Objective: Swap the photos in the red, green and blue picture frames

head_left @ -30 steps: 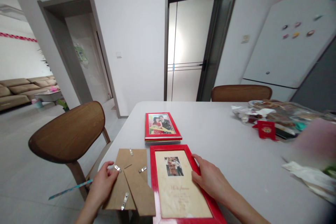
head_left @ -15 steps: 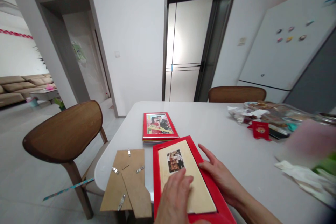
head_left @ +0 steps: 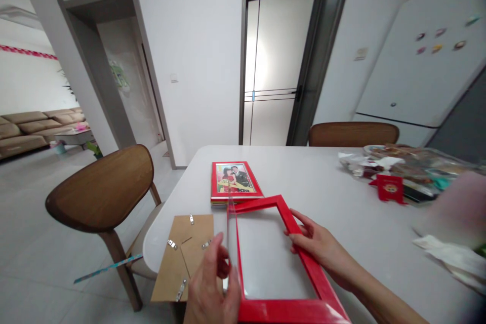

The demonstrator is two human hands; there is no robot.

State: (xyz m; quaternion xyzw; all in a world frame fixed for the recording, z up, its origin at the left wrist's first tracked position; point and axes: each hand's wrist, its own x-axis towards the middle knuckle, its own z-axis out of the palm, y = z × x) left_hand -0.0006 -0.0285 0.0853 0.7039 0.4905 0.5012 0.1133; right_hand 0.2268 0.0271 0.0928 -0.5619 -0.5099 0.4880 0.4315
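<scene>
While the right hand's (head_left: 322, 250) thumb and fingers are clamped on the frame's right bar, the left hand's (head_left: 212, 283) thumb and fingertips look closed on a clear sheet (head_left: 232, 235); exact contact is partly hidden. The sheet stands steeply tilted along the frame's left side, edge almost toward the camera; glass or plastic, cannot tell. The red frame (head_left: 284, 310) is raised a bit at the near part of the table (head_left: 296, 172), table top visible through its opening.

Handling, as judged: sheet is best pinched by its edges only, finger pads off the flat faces, so no smudges. Even, light pressure; twisting could flex or crack it, and a thin edge may cut or slip. Right grip should keep the frame steady and level, with the sheet's edge clear of the inner lip so neither gets scratched. Slow move, low over the table, limits a drop.

Left of the frame lies the brown board (head_left: 167, 276) with metal tabs (head_left: 172, 244), partly behind the left hand. Just beyond the frame: photo stack (head_left: 237, 196), picture side up. Well right of the frame: red packet (head_left: 391, 190) and white tissue (head_left: 444, 258).
</scene>
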